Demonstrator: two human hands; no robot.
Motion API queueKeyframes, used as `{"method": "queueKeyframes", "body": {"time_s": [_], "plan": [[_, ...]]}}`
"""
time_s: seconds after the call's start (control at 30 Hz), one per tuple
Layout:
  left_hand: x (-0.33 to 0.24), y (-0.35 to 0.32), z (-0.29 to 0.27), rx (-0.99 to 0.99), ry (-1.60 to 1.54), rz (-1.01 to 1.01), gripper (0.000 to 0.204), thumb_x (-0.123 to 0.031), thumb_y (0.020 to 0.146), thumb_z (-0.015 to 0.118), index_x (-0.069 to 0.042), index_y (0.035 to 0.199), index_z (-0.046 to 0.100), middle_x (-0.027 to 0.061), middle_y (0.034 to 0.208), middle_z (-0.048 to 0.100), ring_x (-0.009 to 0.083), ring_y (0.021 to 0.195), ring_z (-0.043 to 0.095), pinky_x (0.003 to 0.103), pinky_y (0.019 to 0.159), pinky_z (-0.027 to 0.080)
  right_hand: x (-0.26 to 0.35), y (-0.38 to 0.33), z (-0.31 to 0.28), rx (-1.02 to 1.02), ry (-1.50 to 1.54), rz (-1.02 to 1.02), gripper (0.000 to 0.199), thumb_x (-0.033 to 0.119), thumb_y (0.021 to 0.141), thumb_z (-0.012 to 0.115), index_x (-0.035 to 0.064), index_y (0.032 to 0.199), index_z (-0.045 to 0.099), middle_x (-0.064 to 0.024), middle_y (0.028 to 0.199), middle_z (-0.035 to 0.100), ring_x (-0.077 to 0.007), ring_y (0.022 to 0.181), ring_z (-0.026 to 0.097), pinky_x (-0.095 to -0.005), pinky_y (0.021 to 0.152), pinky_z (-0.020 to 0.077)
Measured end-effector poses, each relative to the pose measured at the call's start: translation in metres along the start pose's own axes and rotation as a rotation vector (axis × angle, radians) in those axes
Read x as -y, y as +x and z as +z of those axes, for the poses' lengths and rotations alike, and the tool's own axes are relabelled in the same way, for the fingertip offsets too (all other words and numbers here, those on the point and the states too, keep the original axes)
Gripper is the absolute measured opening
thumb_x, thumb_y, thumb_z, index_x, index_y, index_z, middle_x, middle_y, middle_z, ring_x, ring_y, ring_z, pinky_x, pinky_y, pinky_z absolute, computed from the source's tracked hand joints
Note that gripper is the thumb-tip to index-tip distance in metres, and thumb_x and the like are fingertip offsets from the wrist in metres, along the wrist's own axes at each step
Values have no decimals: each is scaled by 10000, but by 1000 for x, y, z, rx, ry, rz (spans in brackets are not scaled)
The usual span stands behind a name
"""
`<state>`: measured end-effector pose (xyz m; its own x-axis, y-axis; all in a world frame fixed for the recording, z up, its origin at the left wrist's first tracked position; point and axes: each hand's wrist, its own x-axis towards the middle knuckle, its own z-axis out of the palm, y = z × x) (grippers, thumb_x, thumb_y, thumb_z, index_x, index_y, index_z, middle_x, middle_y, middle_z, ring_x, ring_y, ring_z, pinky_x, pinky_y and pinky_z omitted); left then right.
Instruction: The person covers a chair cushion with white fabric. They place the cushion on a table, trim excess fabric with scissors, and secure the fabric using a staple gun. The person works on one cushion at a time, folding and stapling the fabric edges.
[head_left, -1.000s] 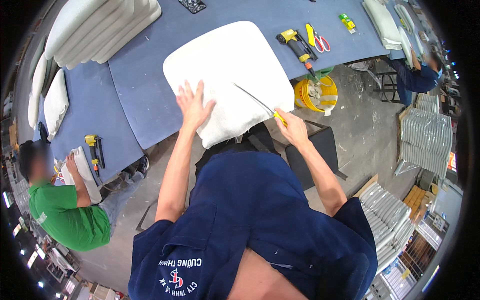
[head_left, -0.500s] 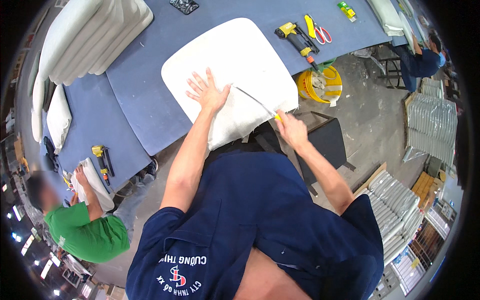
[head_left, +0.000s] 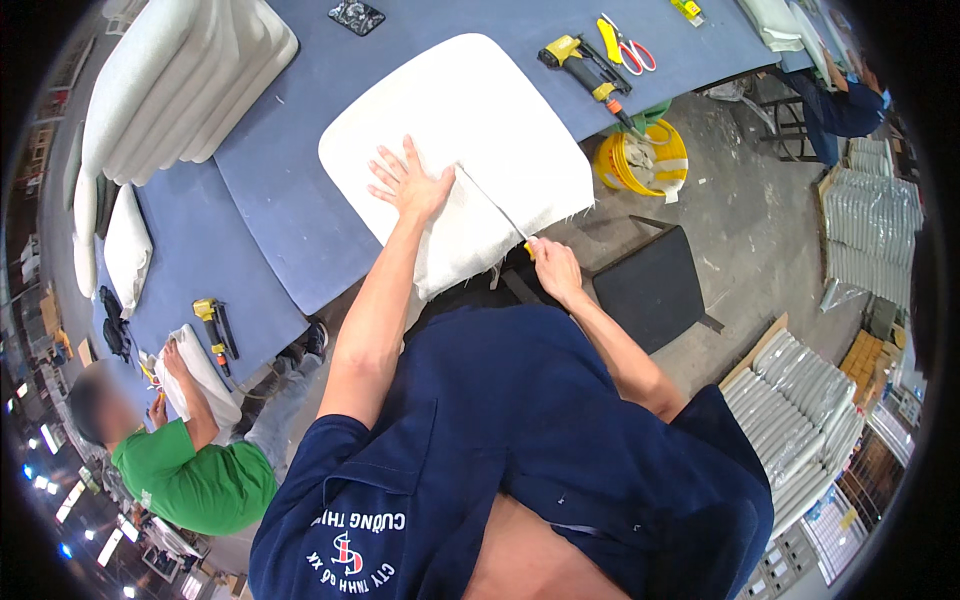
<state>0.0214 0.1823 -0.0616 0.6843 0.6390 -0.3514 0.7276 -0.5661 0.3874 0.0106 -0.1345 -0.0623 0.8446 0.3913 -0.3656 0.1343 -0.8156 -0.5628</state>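
Observation:
A white fabric-covered seat cushion (head_left: 470, 100) with rounded far corners lies on the blue table, its near edge frayed and hanging toward me. My left hand (head_left: 414, 190) rests flat on the cushion, fingers spread and thumb out. In my right hand (head_left: 557, 268), just off the cushion's near edge, is the yellow handle of a long, thin screwdriver (head_left: 498, 208). Its metal shaft slants across the fabric, and the tip ends close to my left thumb. Whether the tip enters the fabric cannot be made out.
A yellow staple gun (head_left: 580, 66) and red-handled scissors (head_left: 636, 55) lie far right on the table (head_left: 280, 220). A yellow bucket (head_left: 620, 170) and dark stool (head_left: 655, 285) stand right. Stacked cushions (head_left: 200, 90) fill the far left. A person in green (head_left: 200, 475) works at left.
My right hand has drawn slightly left and toward me with the screwdriver, whose shaft now slants more steeply. My left hand stays flat on the cushion.

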Motion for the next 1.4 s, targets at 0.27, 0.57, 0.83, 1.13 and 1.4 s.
{"method": "queueKeyframes", "body": {"time_s": [0.27, 0.57, 0.83, 1.13, 1.4], "plan": [[-25, -1, -10, 27, -63, -142, 1411, -822, 700, 788, -285, 1740, 0, 291, 1755, -185, 521, 1578, -282, 782, 1181, -130, -25, 43, 8, 866, 964, 620, 748, 674, 1110, 307, 70, 779, 601, -5, 559, 464, -145, 419, 429, -329, 391, 350], [0, -29, -69, 287, -748, 211, 314, -274, 997, 758, -53, 1216, 801, 139, 1336, 734, 249, 1320, 616, 456, 1154, 431, -1, 20, -64, 298, 271, -372, 358, 401, 1003, 642, 47, 1055, 668, -165, 788, 691, -356, 736, 689, -452, 721, 539], [150, -134, -63, 505, -314, 48, 173, -212, 965, 693, -40, 953, 702, -5, 894, 699, 118, 844, 630, 318, 809, 527, -24, 7, -116, -61, 2, -178, 460, 350, 994, 675, 146, 1400, 611, -206, 1015, 762, -432, 921, 736, -530, 803, 589], [22, -68, -54, 500, 117, 479, 404, -276, 951, 664, -158, 1332, 727, 182, 1315, 736, 388, 1245, 670, 477, 1047, 530, -38, 13, -129, -112, -282, -167, 494, 264, 1017, 622, 197, 1502, 560, -152, 994, 674, -393, 838, 712, -529, 755, 583], [-81, 1, 1, 194, 342, 682, 826, -495, 927, 705, -395, 1669, 357, 153, 1801, 133, 556, 1617, 48, 840, 1192, 84, -10, 17, -158, -120, -537, -210, 509, 257, 1027, 625, 220, 1525, 529, -138, 985, 661, -367, 793, 723, -498, 703, 596]]}}
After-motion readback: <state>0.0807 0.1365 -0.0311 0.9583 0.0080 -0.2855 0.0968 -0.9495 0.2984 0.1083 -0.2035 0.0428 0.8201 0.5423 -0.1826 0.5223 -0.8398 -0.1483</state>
